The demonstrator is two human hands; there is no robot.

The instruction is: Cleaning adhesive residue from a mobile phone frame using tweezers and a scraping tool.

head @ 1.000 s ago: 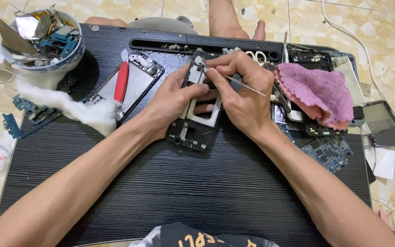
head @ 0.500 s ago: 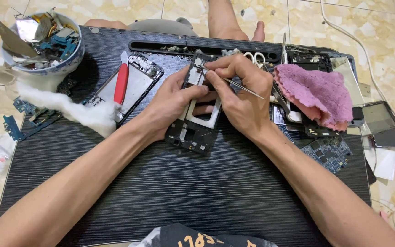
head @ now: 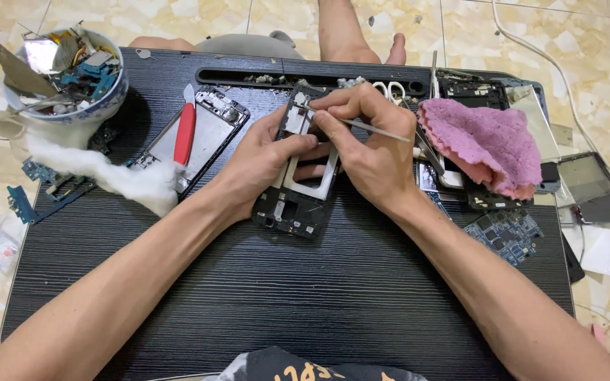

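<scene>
Both hands closed: left hand (head: 262, 159) steadies one phone frame (head: 298, 185), right hand (head: 368, 152) pinches one pair of tweezers (head: 375, 129)

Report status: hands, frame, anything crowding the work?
Left hand steadies phone frame. Right hand works tweezers at its top. Pink cloth close right.

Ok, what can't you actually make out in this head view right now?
- Tip of the tweezers: too small, lost against the phone frame.
- Upper part of that frame: covered by the left hand and right hand.
- What lies under the pink cloth: hidden by the cloth.
- Bits in the bowl: too small and jumbled to sort.
- Circuit board: parts too small to read.
</scene>
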